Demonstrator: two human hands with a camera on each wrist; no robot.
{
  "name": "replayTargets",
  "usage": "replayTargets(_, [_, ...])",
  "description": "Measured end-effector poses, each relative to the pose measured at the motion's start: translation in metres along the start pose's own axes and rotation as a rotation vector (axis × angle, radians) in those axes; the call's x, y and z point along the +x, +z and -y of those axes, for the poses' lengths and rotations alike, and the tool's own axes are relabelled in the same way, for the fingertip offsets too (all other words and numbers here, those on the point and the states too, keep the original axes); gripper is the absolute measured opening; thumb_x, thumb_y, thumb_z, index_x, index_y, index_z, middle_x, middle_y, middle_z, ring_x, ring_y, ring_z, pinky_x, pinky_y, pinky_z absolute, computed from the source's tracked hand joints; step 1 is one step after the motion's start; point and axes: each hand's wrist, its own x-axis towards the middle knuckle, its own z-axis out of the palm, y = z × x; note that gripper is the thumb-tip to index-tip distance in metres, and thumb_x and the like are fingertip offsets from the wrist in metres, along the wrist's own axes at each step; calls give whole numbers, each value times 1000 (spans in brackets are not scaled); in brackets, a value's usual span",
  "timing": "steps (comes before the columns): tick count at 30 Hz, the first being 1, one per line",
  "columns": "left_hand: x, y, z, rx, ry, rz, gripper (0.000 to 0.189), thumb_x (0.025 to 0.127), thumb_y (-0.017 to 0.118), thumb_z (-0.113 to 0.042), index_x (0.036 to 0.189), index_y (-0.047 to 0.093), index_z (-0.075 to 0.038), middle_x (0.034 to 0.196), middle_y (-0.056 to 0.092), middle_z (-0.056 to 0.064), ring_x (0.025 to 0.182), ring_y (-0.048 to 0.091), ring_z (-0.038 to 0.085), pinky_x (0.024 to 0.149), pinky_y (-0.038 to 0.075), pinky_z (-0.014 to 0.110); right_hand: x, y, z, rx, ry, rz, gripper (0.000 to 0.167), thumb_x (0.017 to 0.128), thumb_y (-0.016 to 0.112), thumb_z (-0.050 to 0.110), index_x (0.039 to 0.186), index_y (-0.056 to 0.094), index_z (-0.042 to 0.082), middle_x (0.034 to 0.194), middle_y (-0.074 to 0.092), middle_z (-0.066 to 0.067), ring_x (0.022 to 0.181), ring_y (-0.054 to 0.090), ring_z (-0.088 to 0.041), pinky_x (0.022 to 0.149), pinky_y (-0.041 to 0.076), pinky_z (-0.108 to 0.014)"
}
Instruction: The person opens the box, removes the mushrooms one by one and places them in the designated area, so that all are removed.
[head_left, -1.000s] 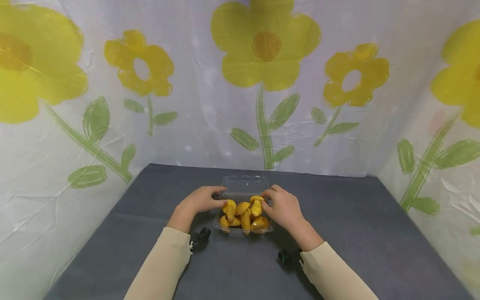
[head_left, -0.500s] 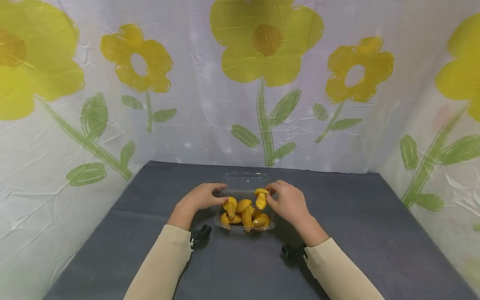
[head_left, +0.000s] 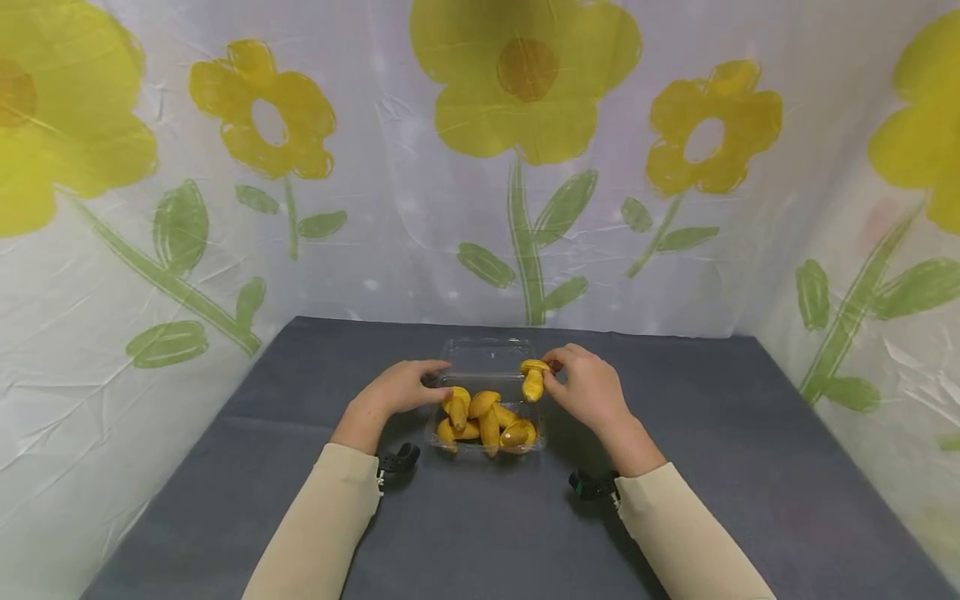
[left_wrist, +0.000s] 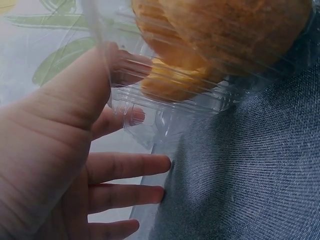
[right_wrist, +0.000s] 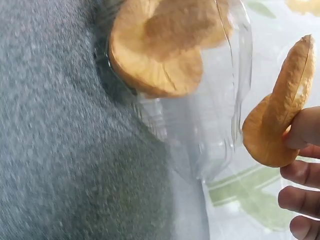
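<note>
Fingers of right hand [head_left: 588, 389] pinched mushroom [head_left: 533, 382] by cap edge; left hand [head_left: 393, 390] lay straight-fingered at left of container [right_wrist: 190, 125]; slip appeared possible, given shallow pinch.

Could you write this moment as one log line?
right hand: pinching one yellow mushroom | left hand: at left side of clear container | lid: open | other mushrooms: inside

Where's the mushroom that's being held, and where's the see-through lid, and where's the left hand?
Held mushroom [head_left: 533, 386]: head view, on its stem.
See-through lid [head_left: 486, 357]: head view, on its flat middle.
Left hand [head_left: 393, 389]: head view, on the back of it.
</note>
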Motion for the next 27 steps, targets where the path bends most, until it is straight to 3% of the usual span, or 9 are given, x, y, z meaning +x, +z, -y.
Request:
replayTargets(12, [-1,0,-1,14,3,-7,69,95,70,-52,154,51,-22,141,60,11,125,59,33,99,51,56,0,-5,-24,-51,66,-7,18,92,77,18,106,77,7,98,67,-6,71,62,-21,53,52,-35])
replayTargets(18, [-1,0,0,11,-1,-6,69,95,70,-53,154,51,-21,141,60,11,125,59,33,99,51,56,0,-3,-41,-112,106,45,18,93,75,17,107,76,6,97,66,-8,68,60,-20,55,53,-37])
replayTargets(27, [0,0,-1,9,5,-10,69,95,71,-52,154,51,-21,140,61,11,124,59,32,99,51,55,-4,12,-59,-173,86,76,15,95,74,14,107,77,6,101,66,-10,74,65,-24,59,57,-40])
